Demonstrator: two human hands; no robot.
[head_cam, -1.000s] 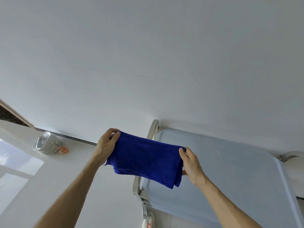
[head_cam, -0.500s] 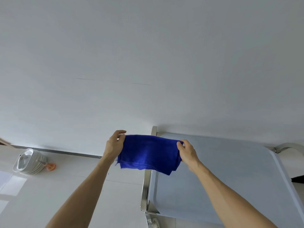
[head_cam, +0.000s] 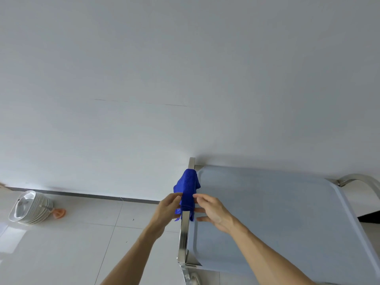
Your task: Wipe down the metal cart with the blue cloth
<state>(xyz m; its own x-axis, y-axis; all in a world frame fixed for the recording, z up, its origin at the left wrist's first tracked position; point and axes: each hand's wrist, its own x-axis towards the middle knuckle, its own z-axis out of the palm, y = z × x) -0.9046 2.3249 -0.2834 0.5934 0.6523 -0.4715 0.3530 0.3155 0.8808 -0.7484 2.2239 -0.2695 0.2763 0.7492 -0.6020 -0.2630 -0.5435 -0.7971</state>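
No text, label, brand, number or sign can be read on anything here.

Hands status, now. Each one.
Left hand: pinches the blue cloth draped over the cart rail.
Right hand: fingers straight, touching the cloth.

A blue cloth (head_cam: 188, 192) hangs folded over the left rail (head_cam: 184, 233) of a metal cart (head_cam: 277, 219) that stands against a white wall (head_cam: 185, 79). The left hand (head_cam: 167, 208) touches the cloth from the outer side and the right hand (head_cam: 213, 211) from the cart side, its fingers spread and fairly straight, the thumb tip at the cloth. On the tiled floor (head_cam: 82, 243) to the left, well apart from the cart, lies a round ribbed white object with a clear lid (head_cam: 28, 207), and just beside it a small orange thing (head_cam: 59, 212).
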